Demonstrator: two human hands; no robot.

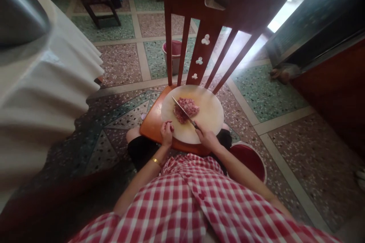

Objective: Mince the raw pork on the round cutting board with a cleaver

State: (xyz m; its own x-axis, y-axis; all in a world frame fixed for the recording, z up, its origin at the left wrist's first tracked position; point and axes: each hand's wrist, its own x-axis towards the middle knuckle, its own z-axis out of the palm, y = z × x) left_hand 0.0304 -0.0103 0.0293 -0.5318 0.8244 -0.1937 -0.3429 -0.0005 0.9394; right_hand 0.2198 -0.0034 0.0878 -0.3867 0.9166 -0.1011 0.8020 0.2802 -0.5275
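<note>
A round pale cutting board (209, 112) lies on the seat of a wooden chair (152, 125) in front of me. A heap of pink minced meat (186, 109) sits near the board's middle. My right hand (207, 136) is closed on the handle of a knife (184, 111), whose blade lies across the meat, pointing up and left. My left hand (167, 133) rests on the board's near left edge with its fingers curled; nothing shows in them.
The chair's tall slatted back (216, 26) rises beyond the board. A red bucket (249, 157) stands on the tiled floor at my right knee, another pink bucket (174, 55) behind the chair. A white draped tablecloth (42, 95) hangs at the left.
</note>
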